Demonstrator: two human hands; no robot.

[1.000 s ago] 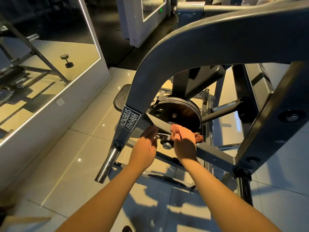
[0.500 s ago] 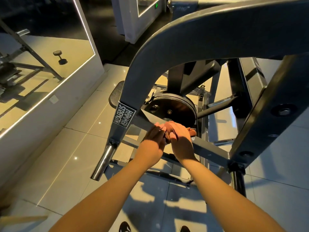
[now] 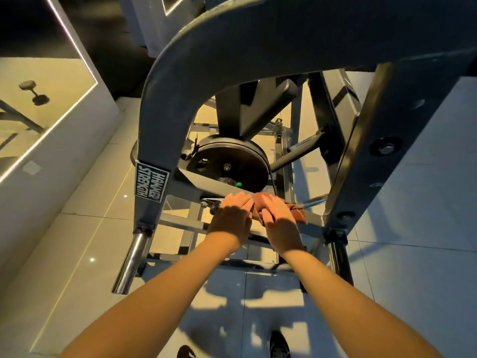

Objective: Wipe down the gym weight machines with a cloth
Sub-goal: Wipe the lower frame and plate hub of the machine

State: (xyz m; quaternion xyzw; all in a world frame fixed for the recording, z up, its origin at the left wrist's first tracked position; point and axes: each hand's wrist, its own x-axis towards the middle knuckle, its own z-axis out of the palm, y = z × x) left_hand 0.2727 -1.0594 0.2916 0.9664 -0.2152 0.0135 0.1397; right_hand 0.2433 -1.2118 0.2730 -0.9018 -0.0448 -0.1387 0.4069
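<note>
Where the grey crossbar (image 3: 204, 186) runs just below the black disc (image 3: 232, 161), the right hand (image 3: 281, 215) lies flat, fingers straight, pressing the reddish cloth (image 3: 296, 211) onto it. The left hand (image 3: 232, 213) rests flat alongside, holding nothing.

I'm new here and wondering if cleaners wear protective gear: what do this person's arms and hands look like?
No gear shows. The left hand and right hand, the grips here, are bare, without gloves. The left forearm and right forearm are bare too: no sleeves, watch or wristband in view.
</note>
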